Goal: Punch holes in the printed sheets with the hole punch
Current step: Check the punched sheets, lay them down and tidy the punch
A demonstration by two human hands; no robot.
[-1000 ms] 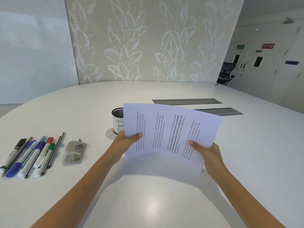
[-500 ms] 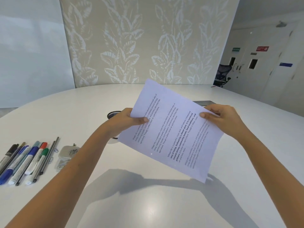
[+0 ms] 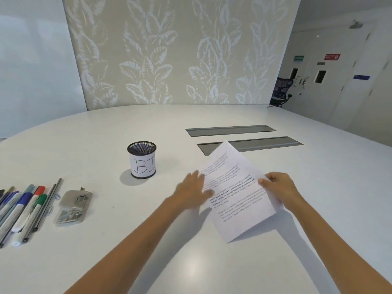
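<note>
Above white table (image 3: 212, 268), right hand (image 3: 277, 186) pinches sheets (image 3: 237, 194); blurred left hand (image 3: 194, 193) seemingly spread beside.

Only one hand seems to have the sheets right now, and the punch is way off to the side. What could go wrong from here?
1. The right hand alone pinches the printed sheets by one edge; the left hand looks blurred and open beside them, so the stack may fan out of alignment.
2. The hole punch lies beside loose markers; a hasty left reach could knock them.
3. With sheets misaligned, holes would probably land unevenly.
</note>
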